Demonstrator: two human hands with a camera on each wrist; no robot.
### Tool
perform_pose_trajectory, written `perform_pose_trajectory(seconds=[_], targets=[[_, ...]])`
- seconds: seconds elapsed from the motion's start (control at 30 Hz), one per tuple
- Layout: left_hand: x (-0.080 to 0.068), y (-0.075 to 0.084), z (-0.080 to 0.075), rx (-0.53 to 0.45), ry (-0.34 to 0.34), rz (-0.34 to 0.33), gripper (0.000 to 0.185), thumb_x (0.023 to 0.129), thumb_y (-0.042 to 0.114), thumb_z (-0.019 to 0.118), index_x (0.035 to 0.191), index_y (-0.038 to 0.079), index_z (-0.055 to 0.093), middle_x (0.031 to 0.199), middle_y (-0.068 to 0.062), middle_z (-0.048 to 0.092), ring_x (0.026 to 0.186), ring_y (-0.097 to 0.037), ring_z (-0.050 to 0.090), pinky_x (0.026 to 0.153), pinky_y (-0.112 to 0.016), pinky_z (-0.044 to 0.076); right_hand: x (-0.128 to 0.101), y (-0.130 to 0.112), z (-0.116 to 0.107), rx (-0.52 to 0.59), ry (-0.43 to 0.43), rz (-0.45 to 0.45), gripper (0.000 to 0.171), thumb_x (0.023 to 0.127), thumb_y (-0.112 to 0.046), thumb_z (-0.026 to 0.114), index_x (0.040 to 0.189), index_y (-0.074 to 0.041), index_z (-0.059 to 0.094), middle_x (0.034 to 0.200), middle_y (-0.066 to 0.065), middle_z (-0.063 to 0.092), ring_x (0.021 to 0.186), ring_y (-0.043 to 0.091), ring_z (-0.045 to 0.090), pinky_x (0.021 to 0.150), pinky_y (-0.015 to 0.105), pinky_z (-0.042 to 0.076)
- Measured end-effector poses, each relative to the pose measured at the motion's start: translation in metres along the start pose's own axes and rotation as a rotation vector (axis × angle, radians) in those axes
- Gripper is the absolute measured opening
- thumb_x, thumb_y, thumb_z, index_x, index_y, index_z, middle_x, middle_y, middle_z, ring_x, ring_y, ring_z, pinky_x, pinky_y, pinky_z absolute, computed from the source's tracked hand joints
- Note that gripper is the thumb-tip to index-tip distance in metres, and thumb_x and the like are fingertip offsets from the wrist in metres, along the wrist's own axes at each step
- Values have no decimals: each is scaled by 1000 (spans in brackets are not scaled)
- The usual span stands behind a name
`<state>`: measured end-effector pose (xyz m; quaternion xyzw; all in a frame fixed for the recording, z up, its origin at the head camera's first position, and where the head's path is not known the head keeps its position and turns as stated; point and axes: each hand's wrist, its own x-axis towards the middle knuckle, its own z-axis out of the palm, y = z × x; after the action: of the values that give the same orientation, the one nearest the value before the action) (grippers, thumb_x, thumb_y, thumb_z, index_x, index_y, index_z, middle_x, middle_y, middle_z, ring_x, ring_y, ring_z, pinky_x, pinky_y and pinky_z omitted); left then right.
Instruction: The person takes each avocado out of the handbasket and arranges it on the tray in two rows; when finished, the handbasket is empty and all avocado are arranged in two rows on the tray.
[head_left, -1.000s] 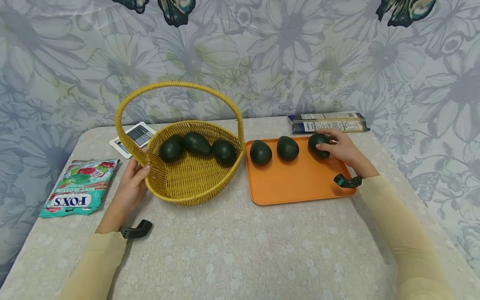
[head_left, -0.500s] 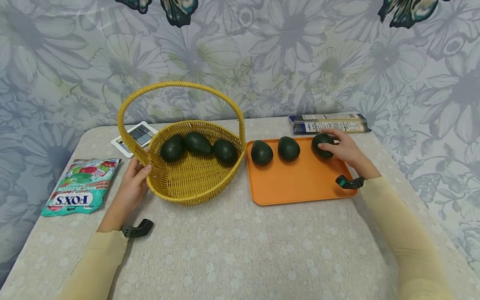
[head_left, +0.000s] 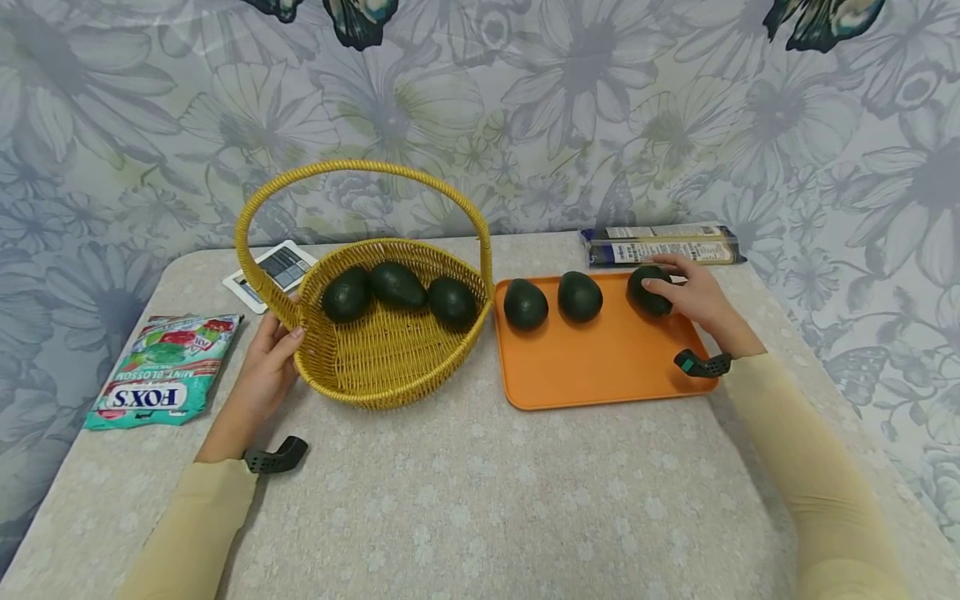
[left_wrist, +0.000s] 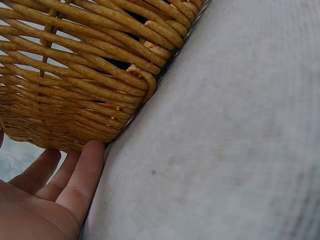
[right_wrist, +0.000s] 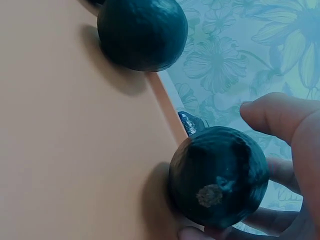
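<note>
My left hand (head_left: pixel 266 371) holds the left side of a yellow wicker basket (head_left: pixel 390 392) by the foot of its tall handle. The left wrist view shows its fingers (left_wrist: pixel 82 182) against the outside of the weave. Three dark green avocados (head_left: pixel 397 286) lie in the basket's far half. On the right, an orange tray (head_left: pixel 592 367) bears three more along its far edge. My right hand (head_left: pixel 701 300) has its fingers around the rightmost avocado (right_wrist: pixel 217 175), at the tray's far right corner. In the right wrist view the thumb (right_wrist: pixel 265 115) shows above that avocado.
A teal candy bag (head_left: pixel 165 371) lies at the left edge of the table. Behind the basket is a white card-like item with a dark panel (head_left: pixel 281 268). A long, dark blue-ended packet (head_left: pixel 663 247) lies behind the tray, near the patterned wall (head_left: pixel 555 125).
My right hand and the avocado it holds have shifted slightly right on the tray. The left hand and basket stay together, and the whole view has shifted a little.
</note>
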<state>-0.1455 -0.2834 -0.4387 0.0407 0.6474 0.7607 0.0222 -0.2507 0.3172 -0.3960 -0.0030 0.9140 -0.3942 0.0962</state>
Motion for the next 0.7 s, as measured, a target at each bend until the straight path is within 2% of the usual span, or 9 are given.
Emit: perform_pose_trajectory(seconds=[0.13,0.33,0.5,0.63,0.7], targets=[[0,0,0,4,2,-2,57,109,19,47,161,25,24,150,0,35,127,-6,46,91,-15,53,-1,-2,-4,6,8,4,75,100,-47,60,160,-11,31,160,27,33,141,49,41,77,25,56],[0,0,-1,11,10,-5,54,109,18,48,159,25,28,144,5,39,124,-5,49,90,-15,53,-2,-2,-9,20,6,14,77,100,-46,60,161,-10,28,162,28,30,137,49,46,79,25,59],[0,1,-1,21,17,-7,56,109,19,48,160,25,26,145,5,39,125,-5,48,90,-14,52,-3,-3,-15,17,15,9,79,100,-50,58,162,-12,26,163,27,30,131,46,52,78,24,59],[1,1,-1,25,20,-13,55,109,19,48,159,25,27,146,3,38,125,-6,48,90,-15,53,-6,-10,-22,20,44,-28,76,101,-46,59,161,-10,29,161,27,32,136,45,50,77,16,54],[1,1,-1,27,19,-18,57,109,19,48,160,26,25,146,3,37,125,-6,47,89,-15,53,-7,-15,-25,12,68,-53,73,101,-43,60,160,-9,32,160,27,33,139,45,47,80,18,54]])
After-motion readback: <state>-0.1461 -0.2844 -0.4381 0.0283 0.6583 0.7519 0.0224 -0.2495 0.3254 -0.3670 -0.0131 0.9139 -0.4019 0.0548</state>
